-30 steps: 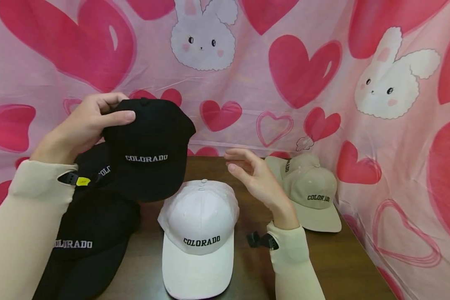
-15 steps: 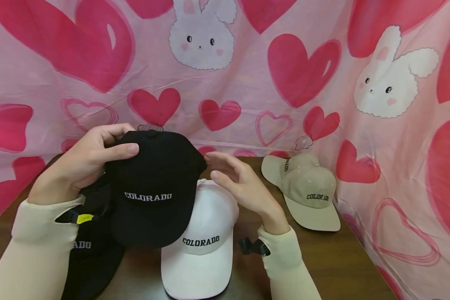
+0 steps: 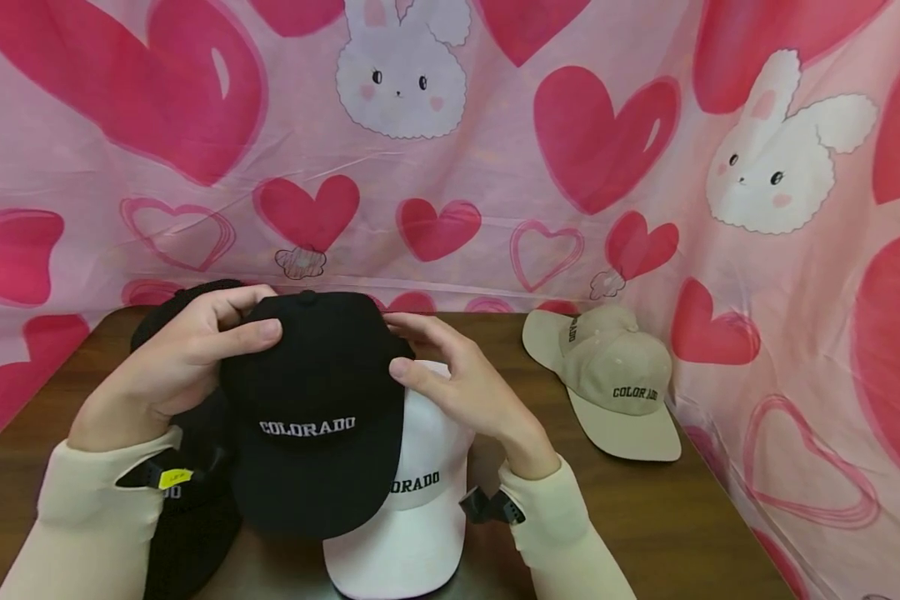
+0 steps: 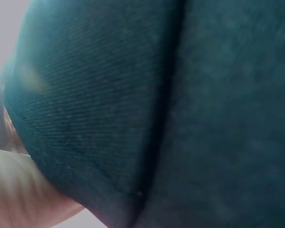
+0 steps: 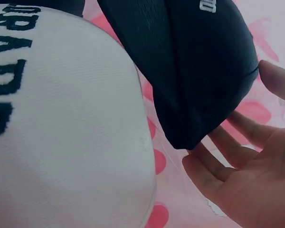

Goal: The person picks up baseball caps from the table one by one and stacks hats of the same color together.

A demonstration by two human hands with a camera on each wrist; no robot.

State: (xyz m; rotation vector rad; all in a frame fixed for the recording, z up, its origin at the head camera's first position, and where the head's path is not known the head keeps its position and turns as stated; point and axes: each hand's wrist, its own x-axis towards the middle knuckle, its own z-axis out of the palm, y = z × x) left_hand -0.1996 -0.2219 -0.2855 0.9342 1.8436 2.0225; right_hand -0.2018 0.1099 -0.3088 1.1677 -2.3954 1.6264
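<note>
My left hand (image 3: 187,358) grips a black baseball cap (image 3: 307,375) by the left of its crown, thumb in front. White COLORADO lettering faces me and the brim points down. At the cap's right edge is my right hand (image 3: 472,392), its fingers reaching behind and its thumb at the side. In the right wrist view, the thumb (image 5: 278,80) and loosely extended fingers touch the black cap's (image 5: 209,61) edge. A white COLORADO cap (image 3: 397,550) sits on the table, partly covered by the black one. Black fabric (image 4: 109,95) fills most of the left wrist view.
More black caps (image 3: 187,542) lie at the left, partly hidden by my left arm. Two overlapping beige caps (image 3: 622,367) lie at the back right of the wooden table (image 3: 555,542). A pink curtain (image 3: 495,83) with hearts and rabbits hangs behind.
My left hand has lowered the black cap and brought it slightly right, in front of the white cap. My right hand has moved left to the black cap's edge.
</note>
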